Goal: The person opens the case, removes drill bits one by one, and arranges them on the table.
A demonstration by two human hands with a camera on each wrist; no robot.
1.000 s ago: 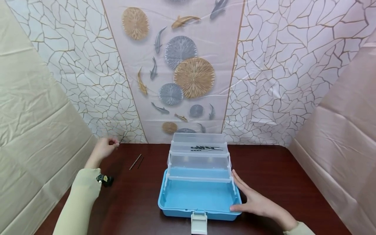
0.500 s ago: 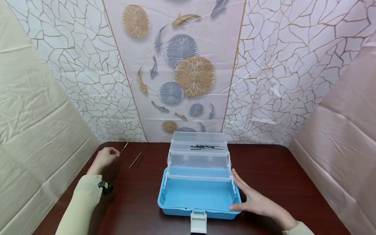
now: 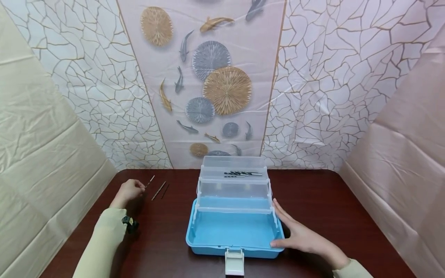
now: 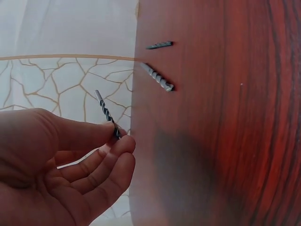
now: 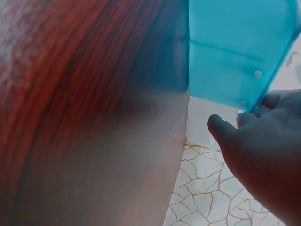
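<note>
Between thumb and fingertips, my left hand (image 3: 130,191) pinches a thin drill bit (image 4: 106,111), its spiral dark and its shank pale, pointing up and away. Two more drill bits, a thicker one (image 3: 158,191) and a thinner one (image 3: 165,191), lie on the table just right of that hand. My right hand (image 3: 302,237) rests at the right side of an open blue toolbox (image 3: 240,252), thumb on the front corner rim and straight fingers along the side wall. Several drill bits (image 3: 243,173) lie in the upper translucent tray (image 3: 208,174) of the box.
A pale latch (image 3: 234,263) hangs down at the toolbox front, near the table's near edge. The dark red wooden table (image 3: 306,193) ends at a patterned cloth backdrop (image 3: 313,127). A small black device (image 3: 130,223) is worn on the left wrist.
My left hand has come down and slightly to the right with the drill bit, closer to the two on the table. My right hand stays at the toolbox.
</note>
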